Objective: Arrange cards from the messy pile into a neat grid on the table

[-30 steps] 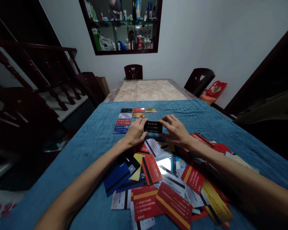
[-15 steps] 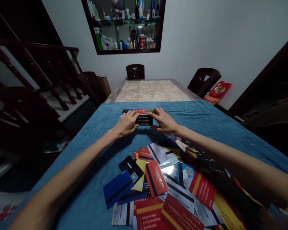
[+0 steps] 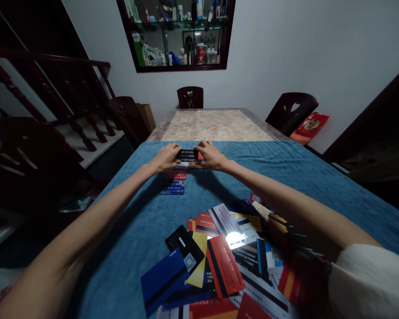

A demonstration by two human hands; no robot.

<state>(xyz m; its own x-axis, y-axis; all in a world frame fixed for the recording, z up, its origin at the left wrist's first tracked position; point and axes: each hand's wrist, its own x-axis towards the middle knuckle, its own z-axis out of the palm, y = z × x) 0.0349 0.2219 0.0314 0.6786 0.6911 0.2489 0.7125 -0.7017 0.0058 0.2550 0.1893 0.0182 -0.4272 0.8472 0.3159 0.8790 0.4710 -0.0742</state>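
Note:
A black card (image 3: pixel 187 155) with light printing is held up at the far part of the blue cloth. My left hand (image 3: pixel 168 157) grips its left edge, and my right hand (image 3: pixel 211 156) grips the right edge. Just below, parts of other cards lie on the cloth, partly covered by my hands. A red card (image 3: pixel 176 175) and a blue card (image 3: pixel 173 188) lie in a column nearer to me, under my left hand's side. Close to me spreads a loose pile of red, blue, black, yellow and white cards (image 3: pixel 224 266), with my right forearm over its right side.
A blue cloth (image 3: pixel 126 239) covers the near part of the table; a patterned tabletop (image 3: pixel 213 125) shows beyond it. Dark chairs (image 3: pixel 190 97) stand around. A stair railing (image 3: pixel 46 57) is at left, a glass-shelved cabinet (image 3: pixel 182 44) on the wall, and a red bag (image 3: pixel 310 125) at right.
Both hands have moved away from me and slightly left, with the black card between them. The red and blue cards in the column, hidden before behind my left hand and arm, now show.

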